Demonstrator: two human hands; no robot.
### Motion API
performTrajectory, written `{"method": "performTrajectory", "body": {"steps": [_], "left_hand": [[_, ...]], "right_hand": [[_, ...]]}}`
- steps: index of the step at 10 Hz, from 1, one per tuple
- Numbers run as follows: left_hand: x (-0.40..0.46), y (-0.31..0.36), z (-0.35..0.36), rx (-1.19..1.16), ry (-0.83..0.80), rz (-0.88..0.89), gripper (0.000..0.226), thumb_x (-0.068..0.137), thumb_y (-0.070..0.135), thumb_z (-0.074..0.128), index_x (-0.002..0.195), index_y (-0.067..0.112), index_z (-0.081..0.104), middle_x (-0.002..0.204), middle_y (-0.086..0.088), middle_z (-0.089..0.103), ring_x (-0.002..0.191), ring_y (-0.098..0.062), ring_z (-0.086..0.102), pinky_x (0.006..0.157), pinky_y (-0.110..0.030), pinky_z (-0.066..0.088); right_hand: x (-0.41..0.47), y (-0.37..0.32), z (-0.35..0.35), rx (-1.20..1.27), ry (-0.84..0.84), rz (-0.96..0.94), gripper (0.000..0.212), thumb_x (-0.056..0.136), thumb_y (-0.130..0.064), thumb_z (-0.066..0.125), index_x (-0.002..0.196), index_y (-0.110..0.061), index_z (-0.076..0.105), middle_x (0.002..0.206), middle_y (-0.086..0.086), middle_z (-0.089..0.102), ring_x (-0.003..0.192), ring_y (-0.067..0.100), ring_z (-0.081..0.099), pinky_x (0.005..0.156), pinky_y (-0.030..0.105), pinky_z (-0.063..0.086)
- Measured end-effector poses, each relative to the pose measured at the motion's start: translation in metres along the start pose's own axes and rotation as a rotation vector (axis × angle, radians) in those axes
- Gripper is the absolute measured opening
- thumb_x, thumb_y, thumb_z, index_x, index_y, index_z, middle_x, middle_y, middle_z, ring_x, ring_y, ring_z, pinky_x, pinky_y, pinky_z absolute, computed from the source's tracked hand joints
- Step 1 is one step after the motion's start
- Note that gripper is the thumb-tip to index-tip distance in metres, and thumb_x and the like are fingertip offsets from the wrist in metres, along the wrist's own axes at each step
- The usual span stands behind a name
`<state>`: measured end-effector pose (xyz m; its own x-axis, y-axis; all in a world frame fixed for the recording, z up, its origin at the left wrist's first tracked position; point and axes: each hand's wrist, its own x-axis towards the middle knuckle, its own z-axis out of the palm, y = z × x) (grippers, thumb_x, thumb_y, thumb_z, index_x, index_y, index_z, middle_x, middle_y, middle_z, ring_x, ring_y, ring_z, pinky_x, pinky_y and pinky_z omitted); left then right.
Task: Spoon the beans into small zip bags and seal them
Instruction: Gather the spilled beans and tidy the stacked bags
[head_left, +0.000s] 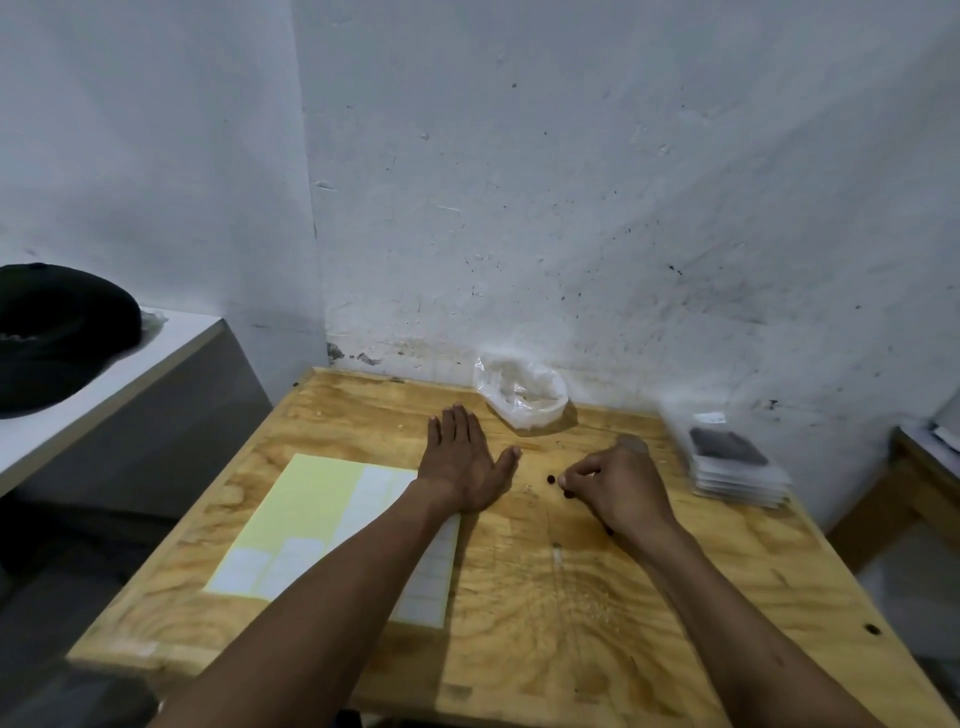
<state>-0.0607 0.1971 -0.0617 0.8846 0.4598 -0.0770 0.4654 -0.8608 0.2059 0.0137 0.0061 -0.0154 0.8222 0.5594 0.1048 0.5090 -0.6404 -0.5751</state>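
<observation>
A label sheet (332, 525) lay flat on the plywood table (597, 623). A black cushion (57, 332) rested on the white shelf (104, 384) at left.

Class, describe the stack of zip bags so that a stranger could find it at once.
Start at the wooden table in the corner. Go to its far right edge, beyond the right hand. The stack of zip bags lies there: flat, clear and squared, with a dark top, unlike the crumpled white bag by the wall.

Two hands on a plywood table

The left hand (460, 460) lay flat on the table (545, 597); the right hand (618, 486) curled its fingertips near loose dark beans (550, 478) (tiny, blurred), a stack of zip bags (737, 467) at its three o'clock.
</observation>
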Motion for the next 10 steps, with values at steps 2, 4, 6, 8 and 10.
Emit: {"method": "performTrajectory", "body": {"steps": [2, 4, 6, 8, 10], "left_hand": [[-0.001, 0.000, -0.001, 0.001, 0.006, -0.002, 0.094, 0.099, 0.067, 0.009, 0.157, -0.005, -0.007, 0.165, -0.027, -0.012, 0.154, -0.038, -0.013, 0.125, -0.052, -0.008], [0.000, -0.001, 0.000, -0.004, 0.009, 0.001, 0.095, 0.099, 0.068, 0.009, 0.157, -0.005, -0.007, 0.165, -0.027, -0.012, 0.154, -0.039, -0.013, 0.124, -0.052, -0.008], [0.002, -0.003, 0.001, -0.002, 0.005, -0.001, 0.096, 0.098, 0.069, 0.009, 0.157, -0.005, -0.006, 0.165, -0.027, -0.012, 0.154, -0.039, -0.012, 0.124, -0.052, -0.009], [0.001, -0.002, 0.001, -0.006, 0.004, -0.001, 0.095, 0.099, 0.068, 0.009, 0.157, -0.005, -0.006, 0.165, -0.027, -0.012, 0.154, -0.039, -0.013, 0.124, -0.051, -0.009], [-0.002, -0.002, -0.001, -0.024, 0.005, 0.010, 0.093, 0.099, 0.067, 0.010, 0.157, -0.005, -0.006, 0.165, -0.027, -0.013, 0.154, -0.038, -0.014, 0.124, -0.051, -0.010]], "right_hand": [[0.003, -0.007, -0.001, 0.274, -0.023, 0.210, 0.023, 0.093, -0.030, 0.067, 0.077, -0.014, 0.072, 0.064, -0.006, 0.063, 0.057, 0.002, 0.054, 0.055, 0.024, 0.042], [0.004, -0.010, -0.015, 1.121, -0.178, 0.627, 0.028, 0.092, -0.015, 0.039, 0.079, -0.002, 0.061, 0.063, 0.009, 0.054, 0.046, 0.013, 0.036, 0.031, 0.018, 0.022], [-0.017, 0.008, -0.001, 0.242, 0.026, 0.110, 0.015, 0.084, -0.038, 0.079, 0.086, -0.023, 0.082, 0.086, -0.013, 0.076, 0.085, 0.004, 0.069, 0.071, 0.023, 0.052], [-0.021, 0.007, 0.007, 0.106, 0.046, 0.070, 0.014, 0.081, -0.037, 0.082, 0.086, -0.024, 0.083, 0.092, -0.009, 0.078, 0.089, 0.007, 0.069, 0.083, 0.031, 0.056], [-0.005, -0.010, -0.011, 1.135, -0.124, 0.610, 0.015, 0.094, -0.019, 0.048, 0.084, -0.010, 0.055, 0.061, 0.002, 0.051, 0.046, 0.010, 0.035, 0.032, 0.019, 0.025]]}}
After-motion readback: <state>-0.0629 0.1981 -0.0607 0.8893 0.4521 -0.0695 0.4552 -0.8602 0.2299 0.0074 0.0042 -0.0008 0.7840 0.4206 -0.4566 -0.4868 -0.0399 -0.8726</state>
